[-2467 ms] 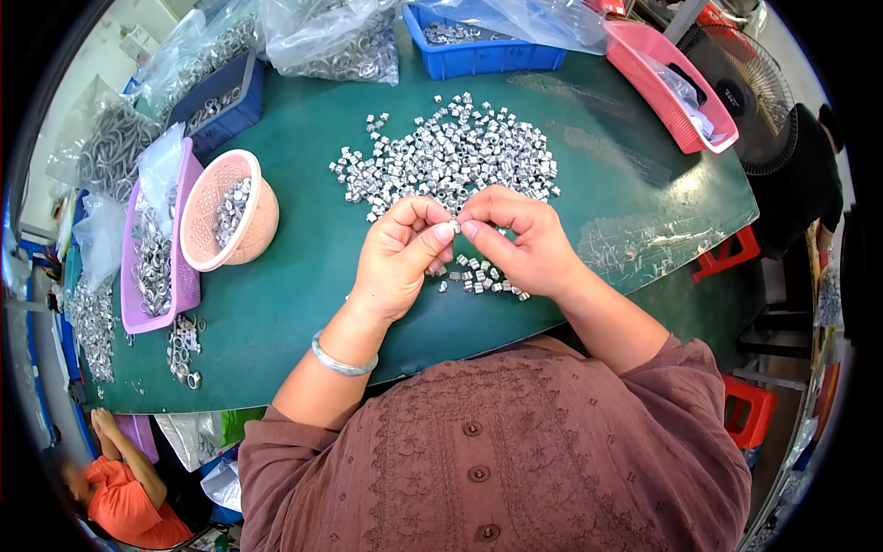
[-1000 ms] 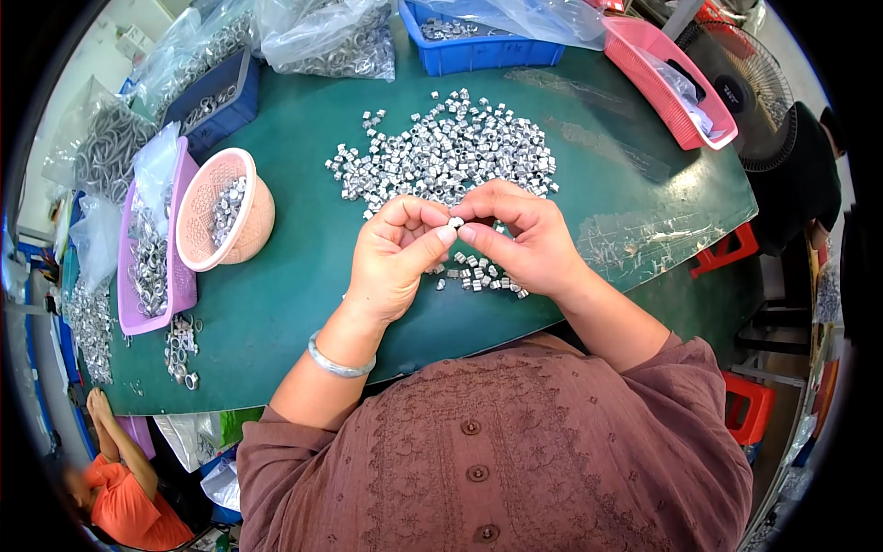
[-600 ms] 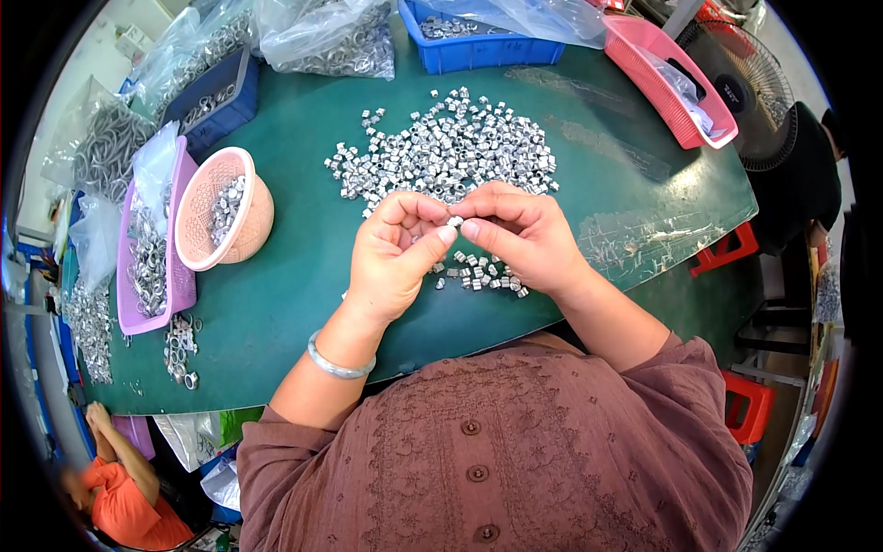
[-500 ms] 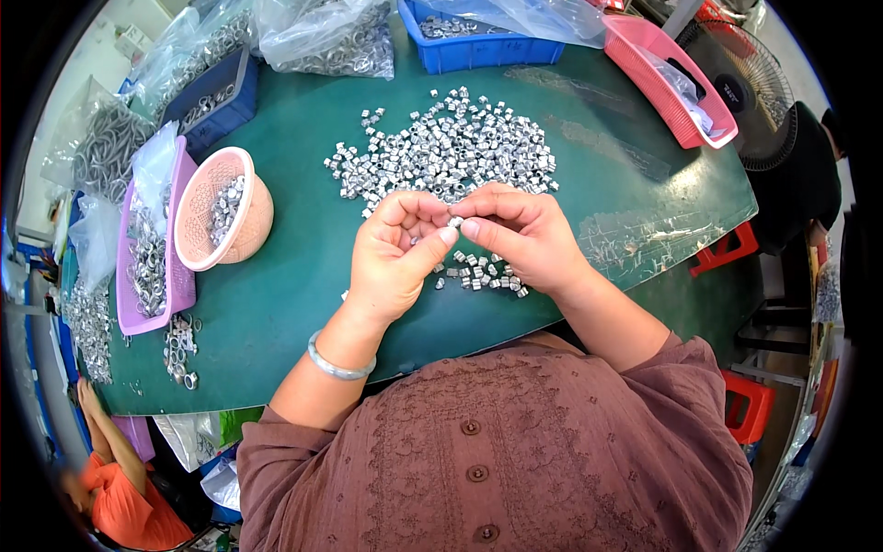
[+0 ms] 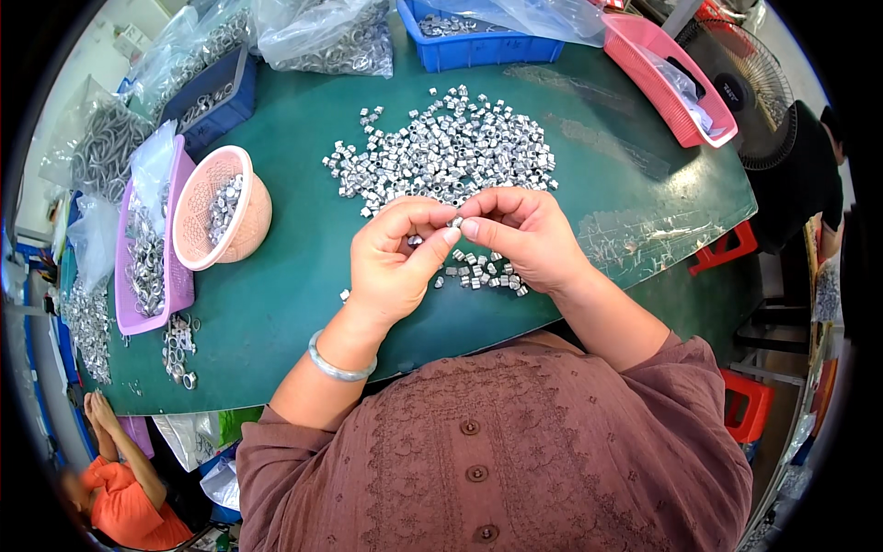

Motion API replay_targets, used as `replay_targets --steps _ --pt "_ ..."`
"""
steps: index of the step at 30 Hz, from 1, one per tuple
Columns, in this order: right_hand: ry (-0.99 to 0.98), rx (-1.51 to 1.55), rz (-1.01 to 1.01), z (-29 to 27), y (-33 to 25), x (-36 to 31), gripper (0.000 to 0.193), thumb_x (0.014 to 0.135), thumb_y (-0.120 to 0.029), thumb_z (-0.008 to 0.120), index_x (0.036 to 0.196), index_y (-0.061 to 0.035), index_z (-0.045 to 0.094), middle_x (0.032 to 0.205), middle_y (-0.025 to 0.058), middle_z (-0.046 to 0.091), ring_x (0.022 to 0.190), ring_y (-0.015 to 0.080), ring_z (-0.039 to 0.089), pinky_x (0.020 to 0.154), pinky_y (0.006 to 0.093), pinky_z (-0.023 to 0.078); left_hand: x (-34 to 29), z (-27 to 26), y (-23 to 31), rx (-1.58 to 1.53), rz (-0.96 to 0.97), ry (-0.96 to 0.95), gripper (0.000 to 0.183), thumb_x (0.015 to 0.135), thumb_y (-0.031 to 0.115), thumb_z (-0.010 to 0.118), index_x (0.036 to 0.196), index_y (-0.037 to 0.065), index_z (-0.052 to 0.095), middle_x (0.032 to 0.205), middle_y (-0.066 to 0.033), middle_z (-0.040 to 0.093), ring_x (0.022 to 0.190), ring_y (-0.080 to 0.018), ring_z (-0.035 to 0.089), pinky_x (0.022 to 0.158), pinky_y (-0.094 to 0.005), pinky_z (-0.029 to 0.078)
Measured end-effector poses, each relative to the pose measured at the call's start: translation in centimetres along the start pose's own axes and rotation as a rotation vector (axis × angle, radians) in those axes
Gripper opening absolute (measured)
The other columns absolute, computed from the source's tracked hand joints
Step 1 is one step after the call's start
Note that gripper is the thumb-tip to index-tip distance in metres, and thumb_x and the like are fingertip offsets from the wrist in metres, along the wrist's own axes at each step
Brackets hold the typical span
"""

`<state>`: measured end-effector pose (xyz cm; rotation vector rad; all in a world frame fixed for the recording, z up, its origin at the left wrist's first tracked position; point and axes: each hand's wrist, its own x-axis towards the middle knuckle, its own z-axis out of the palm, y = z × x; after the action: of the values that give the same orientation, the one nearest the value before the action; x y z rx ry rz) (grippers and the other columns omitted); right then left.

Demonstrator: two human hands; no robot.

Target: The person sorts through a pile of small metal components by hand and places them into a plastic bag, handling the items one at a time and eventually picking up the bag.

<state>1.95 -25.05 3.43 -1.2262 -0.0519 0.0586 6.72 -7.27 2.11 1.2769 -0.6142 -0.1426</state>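
My left hand (image 5: 397, 253) and my right hand (image 5: 526, 237) meet above the green table (image 5: 303, 304). Between their thumbs and fingertips they pinch one small silver metal piece (image 5: 455, 222), mostly covered by the fingers. Another small metal piece (image 5: 415, 241) shows by the curled fingers of the left hand; whether it lies in the palm cannot be made out. Beyond the hands spreads a large pile of small silver metal pieces (image 5: 451, 147). Below them, nearer to me, is a smaller group of similar pieces (image 5: 483, 273). A pale bangle (image 5: 340, 359) circles my left wrist.
On the left stand a peach basket (image 5: 248, 230), a purple basket (image 5: 179, 294) and a dark blue bin (image 5: 221, 120), all with metal parts. A blue bin (image 5: 487, 53), a pink basket (image 5: 662, 101) and a fan (image 5: 736, 92) are farther off. A person in orange (image 5: 138, 506) sits lower left.
The left fingers have shifted slightly, so the metal piece beside them shows more plainly. Both hands keep their pinch in nearly the same place.
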Motion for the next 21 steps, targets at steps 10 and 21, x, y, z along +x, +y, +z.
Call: replay_targets --steps 10,21 --pt "0.034 -0.026 0.055 0.33 -0.58 -0.18 0.017 0.091 -0.006 0.068 0.103 0.0039 0.069 0.095 0.0047 0.069 0.087 0.0083 0.062 0.079 0.0241 0.051 0.19 0.1 -0.24 0.231 0.193 0.005 0.018 0.082 -0.008 0.07 0.097 0.001 0.068 0.092 -0.005 0.063 0.072 -0.0081 0.055 0.06 -0.0214 0.045" --pt "0.053 -0.043 0.062 0.34 -0.55 -0.09 0.016 0.09 -0.006 0.067 0.102 0.0037 0.07 0.093 0.0044 0.07 0.084 0.0075 0.062 0.077 0.0235 0.051 0.17 0.15 -0.29 0.283 0.194 0.0 0.018 0.08 -0.009 0.07 0.096 0.001 0.068 0.091 -0.0047 0.063 0.07 -0.0081 0.055 0.059 -0.0214 0.045"
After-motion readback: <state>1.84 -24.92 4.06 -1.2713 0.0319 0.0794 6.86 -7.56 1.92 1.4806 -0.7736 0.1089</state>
